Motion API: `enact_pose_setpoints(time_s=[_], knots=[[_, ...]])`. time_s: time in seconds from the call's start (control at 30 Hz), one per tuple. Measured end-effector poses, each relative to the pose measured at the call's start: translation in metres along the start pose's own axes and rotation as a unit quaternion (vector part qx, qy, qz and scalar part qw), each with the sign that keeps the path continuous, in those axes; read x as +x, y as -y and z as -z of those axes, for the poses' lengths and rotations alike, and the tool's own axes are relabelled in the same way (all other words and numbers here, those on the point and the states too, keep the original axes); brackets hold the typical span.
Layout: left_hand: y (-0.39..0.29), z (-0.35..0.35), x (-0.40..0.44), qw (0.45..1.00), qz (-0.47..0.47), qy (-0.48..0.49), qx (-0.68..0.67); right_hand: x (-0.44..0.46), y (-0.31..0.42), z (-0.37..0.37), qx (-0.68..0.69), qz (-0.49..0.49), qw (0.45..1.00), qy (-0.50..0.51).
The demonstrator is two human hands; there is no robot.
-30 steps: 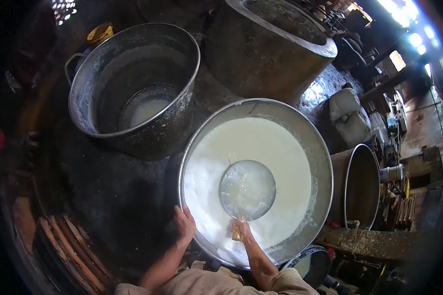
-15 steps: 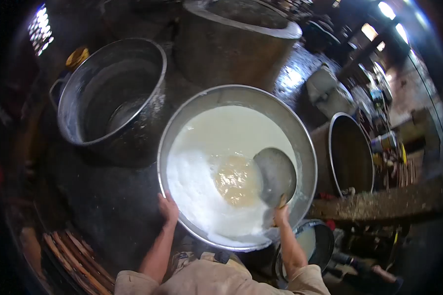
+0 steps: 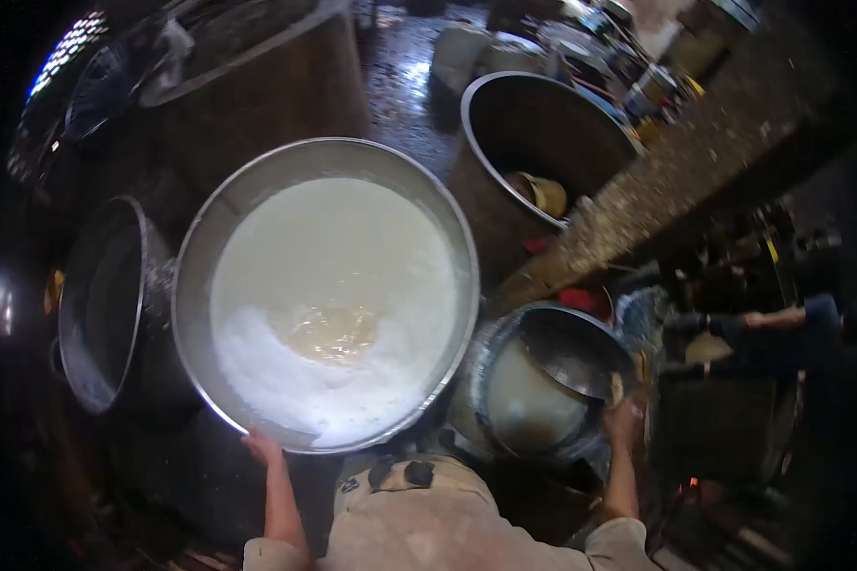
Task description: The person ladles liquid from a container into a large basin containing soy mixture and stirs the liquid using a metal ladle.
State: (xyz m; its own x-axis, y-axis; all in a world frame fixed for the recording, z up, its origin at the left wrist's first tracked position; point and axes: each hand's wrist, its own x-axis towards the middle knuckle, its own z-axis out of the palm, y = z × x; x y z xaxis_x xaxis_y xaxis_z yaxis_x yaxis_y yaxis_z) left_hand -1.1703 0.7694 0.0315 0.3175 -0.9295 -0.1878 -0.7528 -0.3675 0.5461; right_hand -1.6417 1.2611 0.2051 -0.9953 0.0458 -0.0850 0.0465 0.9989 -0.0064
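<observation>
In the middle stands a large round metal basin (image 3: 193, 354) of milky white liquid (image 3: 333, 247) with foam near my side and a yellowish patch. My left hand (image 3: 264, 447) grips its near-left rim. My right hand (image 3: 623, 421) is closed round the short handle of a wide metal scoop (image 3: 571, 354). That scoop is tilted over a smaller round vessel (image 3: 493, 409) at the right, which holds cloudy pale liquid (image 3: 533, 395). Whether the scoop's lower edge touches this liquid I cannot tell.
A deep metal pot (image 3: 141, 295) stands left of the basin. Beyond are a big vat (image 3: 286, 90) and another tall pot (image 3: 476, 152) with a yellowish container (image 3: 546, 195) inside. A thick wooden beam (image 3: 676, 200) crosses at right. Another person's arm (image 3: 776, 319) shows far right.
My right hand has carried the scoop out of the large basin to the right, over the smaller vessel. My left hand stays at the basin's rim. The view has swung right.
</observation>
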Motion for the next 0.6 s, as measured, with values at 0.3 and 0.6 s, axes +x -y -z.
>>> enact_pose_setpoints(time_s=[0.3, 0.6], knots=[[-0.013, 0.009, -0.018, 0.999, 0.029, 0.007, 0.019, 0.029, -0.059, -0.23, 0.17, -0.046, 0.977, 0.121], [-0.019, 0.016, -0.019, 0.994, 0.026, 0.021, 0.103, -0.036, 0.023, -0.316, 0.369, -0.316, 0.767, 0.419]])
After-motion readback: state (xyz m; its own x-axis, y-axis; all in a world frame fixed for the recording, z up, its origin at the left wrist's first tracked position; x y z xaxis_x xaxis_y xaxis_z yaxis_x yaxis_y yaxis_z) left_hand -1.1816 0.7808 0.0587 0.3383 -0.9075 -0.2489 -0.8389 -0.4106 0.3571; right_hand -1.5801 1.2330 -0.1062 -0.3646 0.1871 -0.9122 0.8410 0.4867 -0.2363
